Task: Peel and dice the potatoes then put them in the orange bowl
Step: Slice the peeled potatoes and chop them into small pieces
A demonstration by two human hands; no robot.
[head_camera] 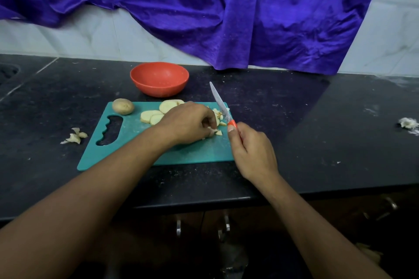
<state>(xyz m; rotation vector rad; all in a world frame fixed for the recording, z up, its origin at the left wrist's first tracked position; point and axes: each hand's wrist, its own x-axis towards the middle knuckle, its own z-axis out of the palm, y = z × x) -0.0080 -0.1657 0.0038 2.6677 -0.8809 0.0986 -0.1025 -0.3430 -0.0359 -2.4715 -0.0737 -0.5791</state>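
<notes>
Diced potato pieces point(218, 132) lay on the teal cutting board point(136, 154), where the curled fingers point(207, 123) of the left hand point(188, 122) pinched a few. Potato slices point(152, 116) and an unpeeled potato point(123, 106) sat further left on the board. The right hand point(254, 149) gripped the knife point(221, 104) by its orange handle, blade tilted up. The orange bowl point(159, 79) stood behind the board on the dark tabletop point(294, 120).

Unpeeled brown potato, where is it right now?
Head view, left of centre: the unpeeled brown potato sits at the far-left corner of the teal plastic cutting board, beside the pale potato slices.
</notes>
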